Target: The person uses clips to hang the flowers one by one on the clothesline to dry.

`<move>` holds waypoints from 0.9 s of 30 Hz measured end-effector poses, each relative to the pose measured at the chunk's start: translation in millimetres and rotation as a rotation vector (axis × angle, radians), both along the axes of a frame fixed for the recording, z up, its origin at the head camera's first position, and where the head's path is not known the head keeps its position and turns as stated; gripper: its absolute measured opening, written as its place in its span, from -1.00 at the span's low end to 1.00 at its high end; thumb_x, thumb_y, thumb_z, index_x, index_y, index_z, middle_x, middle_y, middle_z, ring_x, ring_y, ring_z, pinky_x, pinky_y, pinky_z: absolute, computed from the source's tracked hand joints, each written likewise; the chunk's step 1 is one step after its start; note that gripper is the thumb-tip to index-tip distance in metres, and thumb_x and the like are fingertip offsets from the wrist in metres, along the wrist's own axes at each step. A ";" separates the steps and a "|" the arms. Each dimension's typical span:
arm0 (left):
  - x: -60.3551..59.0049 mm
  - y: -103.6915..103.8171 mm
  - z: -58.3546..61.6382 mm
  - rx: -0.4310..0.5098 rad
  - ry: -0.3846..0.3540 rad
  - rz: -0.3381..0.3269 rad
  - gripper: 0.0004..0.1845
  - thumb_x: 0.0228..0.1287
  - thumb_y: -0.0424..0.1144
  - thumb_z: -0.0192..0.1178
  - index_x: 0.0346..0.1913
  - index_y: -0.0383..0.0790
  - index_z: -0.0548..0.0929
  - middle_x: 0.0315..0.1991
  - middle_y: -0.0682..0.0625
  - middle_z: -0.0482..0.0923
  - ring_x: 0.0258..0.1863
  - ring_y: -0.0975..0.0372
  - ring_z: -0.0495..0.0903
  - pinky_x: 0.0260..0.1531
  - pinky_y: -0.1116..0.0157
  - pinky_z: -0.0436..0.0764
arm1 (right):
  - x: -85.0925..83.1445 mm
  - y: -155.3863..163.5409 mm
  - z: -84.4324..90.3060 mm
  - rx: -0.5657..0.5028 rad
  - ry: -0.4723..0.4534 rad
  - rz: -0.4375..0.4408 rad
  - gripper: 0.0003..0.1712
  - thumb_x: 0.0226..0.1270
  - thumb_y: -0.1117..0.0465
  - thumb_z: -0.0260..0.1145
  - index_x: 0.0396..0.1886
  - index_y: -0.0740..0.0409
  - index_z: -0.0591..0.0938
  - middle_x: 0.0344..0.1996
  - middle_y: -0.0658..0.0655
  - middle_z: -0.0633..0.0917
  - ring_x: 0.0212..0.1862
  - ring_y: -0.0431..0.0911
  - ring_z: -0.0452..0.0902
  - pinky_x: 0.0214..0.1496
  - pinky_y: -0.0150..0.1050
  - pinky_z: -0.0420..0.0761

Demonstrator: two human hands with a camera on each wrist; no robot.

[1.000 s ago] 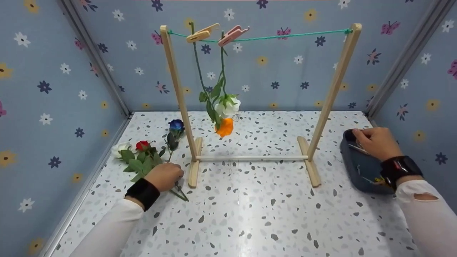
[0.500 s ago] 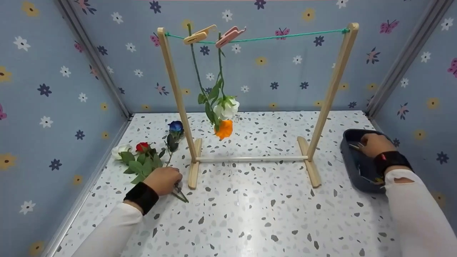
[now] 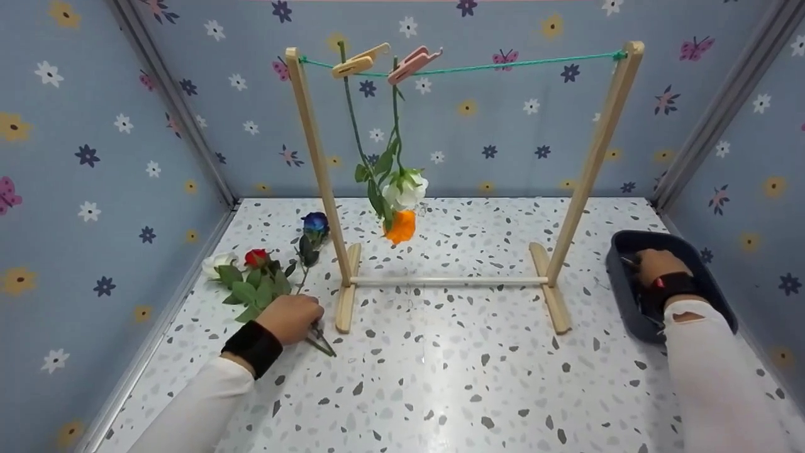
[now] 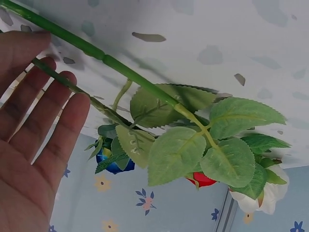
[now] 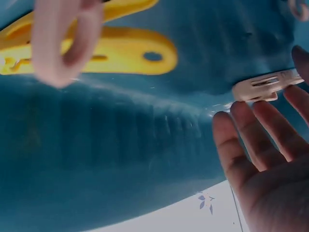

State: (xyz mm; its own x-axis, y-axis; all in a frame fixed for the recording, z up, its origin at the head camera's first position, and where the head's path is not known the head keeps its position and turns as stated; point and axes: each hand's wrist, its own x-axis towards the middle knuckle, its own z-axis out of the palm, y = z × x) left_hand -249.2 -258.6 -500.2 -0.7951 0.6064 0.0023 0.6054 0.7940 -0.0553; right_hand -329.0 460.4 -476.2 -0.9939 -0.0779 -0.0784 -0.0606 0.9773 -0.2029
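The left hand [image 3: 290,318] rests with straight, relaxed fingers on the green stems of the red, blue and white artificial roses [image 3: 255,284] lying on the speckled tabletop [image 3: 440,390] left of the wooden drying rack [image 3: 462,170]. The right hand [image 3: 654,264], fingers spread, reaches inside the dark blue plastic tray [image 3: 710,264], fingertips at a beige plastic clothespin [image 5: 264,87]; a yellow plastic clothespin [image 5: 120,53] lies nearby.

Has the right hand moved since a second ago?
Yes. The right hand has gone from the tray's far-left rim deeper into it, toward the person.
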 end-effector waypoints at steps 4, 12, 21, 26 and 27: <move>0.2 -1.4 -1.6 0.001 0.023 -0.012 -0.87 0.12 -0.47 0.50 -0.44 -0.20 0.76 -0.48 -0.03 0.63 -0.49 0.06 0.62 -0.43 0.08 0.68 | -5.8 12.0 -14.3 -0.003 -0.002 0.024 -0.81 0.40 0.38 0.32 -0.22 0.51 0.72 -0.34 0.51 0.75 -0.30 0.36 0.71 -0.20 0.39 0.65; -2.8 -4.0 5.8 0.045 0.073 -0.069 -0.81 0.16 -0.57 0.41 -0.46 -0.21 0.77 -0.51 -0.04 0.64 -0.50 0.06 0.63 -0.47 0.11 0.65 | -3.3 18.5 -16.2 0.010 -0.011 0.008 -0.74 0.40 0.29 0.33 -0.39 0.45 0.73 -0.38 0.51 0.76 -0.35 0.37 0.72 -0.26 0.37 0.67; -5.1 -5.3 27.6 0.063 0.149 -0.121 -0.80 0.13 -0.63 0.37 -0.41 -0.26 0.79 -0.51 -0.08 0.67 -0.51 0.05 0.66 -0.46 0.13 0.68 | 11.0 5.2 10.5 -0.047 -0.031 -0.019 -0.70 0.49 0.24 0.29 -0.37 0.43 0.64 -0.46 0.36 0.70 -0.43 0.18 0.60 -0.33 0.18 0.59; -3.5 -2.5 43.1 0.077 0.205 -0.119 -0.81 0.23 -0.61 0.37 -0.39 -0.26 0.80 -0.51 -0.09 0.65 -0.53 0.07 0.63 -0.51 0.16 0.65 | 5.5 12.4 17.0 -0.057 -0.057 -0.050 -0.52 0.42 0.23 0.29 0.03 0.66 0.54 -0.22 0.57 0.69 -0.29 0.29 0.63 -0.19 0.31 0.64; -3.0 -1.5 47.0 0.079 0.215 -0.118 -0.81 0.25 -0.60 0.37 -0.38 -0.26 0.80 -0.51 -0.09 0.65 -0.54 0.07 0.63 -0.51 0.16 0.64 | 4.4 14.7 17.9 -0.061 -0.066 -0.057 -0.48 0.41 0.22 0.29 0.07 0.68 0.53 -0.18 0.59 0.69 -0.27 0.29 0.63 -0.17 0.32 0.64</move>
